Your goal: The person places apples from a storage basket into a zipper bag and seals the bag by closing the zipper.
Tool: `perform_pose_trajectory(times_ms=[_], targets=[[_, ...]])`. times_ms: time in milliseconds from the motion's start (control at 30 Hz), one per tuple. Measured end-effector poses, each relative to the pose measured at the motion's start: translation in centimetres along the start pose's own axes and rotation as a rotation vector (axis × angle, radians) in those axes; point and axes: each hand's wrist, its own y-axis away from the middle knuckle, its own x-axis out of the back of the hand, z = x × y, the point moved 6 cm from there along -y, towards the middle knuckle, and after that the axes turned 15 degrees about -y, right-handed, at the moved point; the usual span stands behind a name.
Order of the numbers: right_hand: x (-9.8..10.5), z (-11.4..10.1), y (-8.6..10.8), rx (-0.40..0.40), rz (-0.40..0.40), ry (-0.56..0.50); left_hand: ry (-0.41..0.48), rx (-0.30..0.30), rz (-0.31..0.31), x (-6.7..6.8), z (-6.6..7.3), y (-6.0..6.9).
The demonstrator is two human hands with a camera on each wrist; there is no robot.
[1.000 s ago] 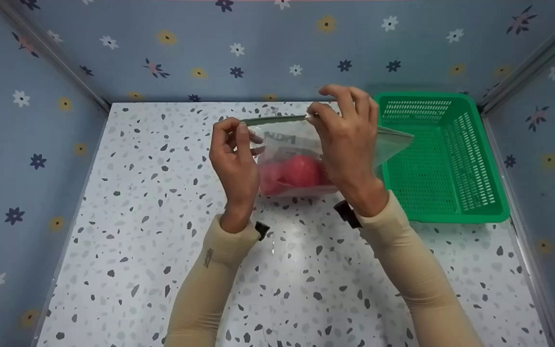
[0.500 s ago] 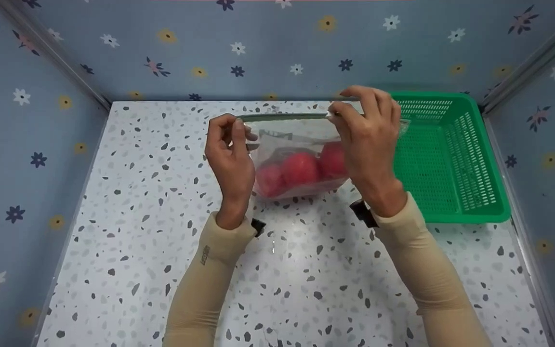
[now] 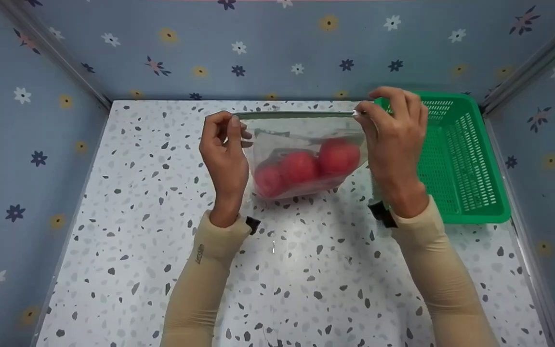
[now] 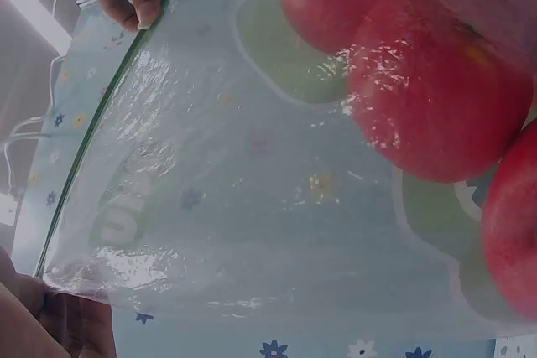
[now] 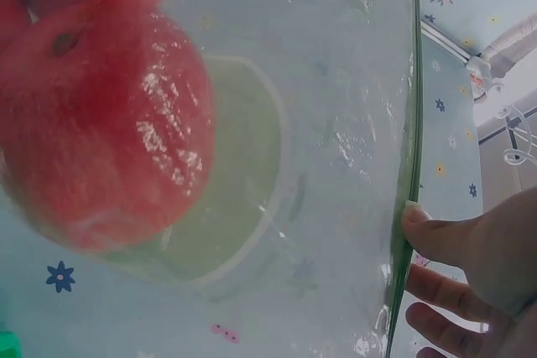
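A clear zip bag (image 3: 301, 132) with a green closure strip hangs between the hands, its strip nearly straight along the top. Red apples (image 3: 301, 166) lie in a row at its bottom; they look large through the film in the left wrist view. My left hand (image 3: 224, 149) pinches the bag's top left corner between thumb and fingers. With thumb and forefinger my right hand (image 3: 395, 137) pinches the green strip toward its right end, the other fingers raised or loosely curled. Behind the right hand the bag's right end is mostly hidden.
A green plastic basket (image 3: 451, 168) with slotted walls stands at the right, partly behind my right hand. The speckled white tabletop (image 3: 282, 289) is bounded by flower-patterned walls (image 3: 277, 48) at the back and sides.
My right hand has slid rightward along the green strip, while my left hand has shifted slightly left with its corner. The strip is straighter and more of the apples shows.
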Motion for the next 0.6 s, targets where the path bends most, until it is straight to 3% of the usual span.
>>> perform_pose_trajectory(times_ms=[267,600], targets=[[1.2,0.9,0.2,-0.021,0.004,0.020,-0.006,0.005,-0.032,0.3,0.1,-0.3],[2.3,1.8,0.4,-0.040,0.025,0.026,-0.005,-0.013,-0.023,0.5,-0.2,-0.5]])
